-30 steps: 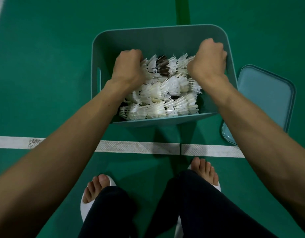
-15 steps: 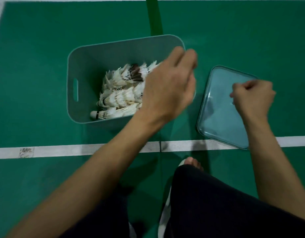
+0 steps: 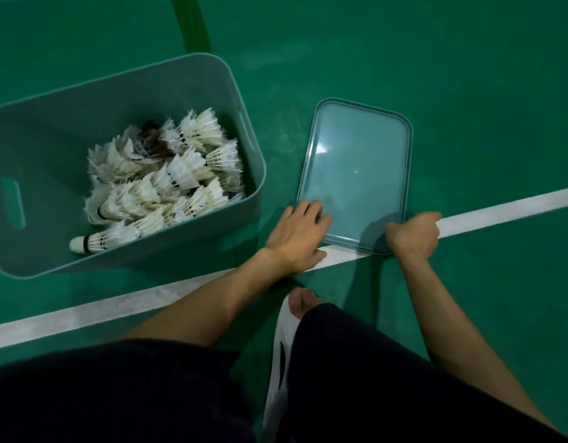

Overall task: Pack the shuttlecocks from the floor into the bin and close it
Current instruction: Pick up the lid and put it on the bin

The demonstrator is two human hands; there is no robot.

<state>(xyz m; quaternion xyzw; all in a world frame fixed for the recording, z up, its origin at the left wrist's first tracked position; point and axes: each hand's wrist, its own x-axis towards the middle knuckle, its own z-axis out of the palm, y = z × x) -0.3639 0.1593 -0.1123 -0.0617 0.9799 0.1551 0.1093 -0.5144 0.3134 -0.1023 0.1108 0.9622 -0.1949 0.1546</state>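
Observation:
A teal bin (image 3: 84,100) stands open on the green floor at the left, with a heap of white shuttlecocks (image 3: 167,174) inside. Its flat teal lid (image 3: 356,167) lies on the floor to the right of the bin. My left hand (image 3: 297,235) rests on the lid's near left corner, fingers spread over the edge. My right hand (image 3: 413,233) grips the lid's near right corner with curled fingers.
A white court line (image 3: 506,206) runs across the floor under the lid's near edge. My dark-trousered knees (image 3: 116,394) and a bare foot in a white slipper (image 3: 303,300) are at the bottom. The bin has handle slots in its walls.
Both hands left the shuttlecocks in the bin and moved right to the lid. They now lie on its two near corners.

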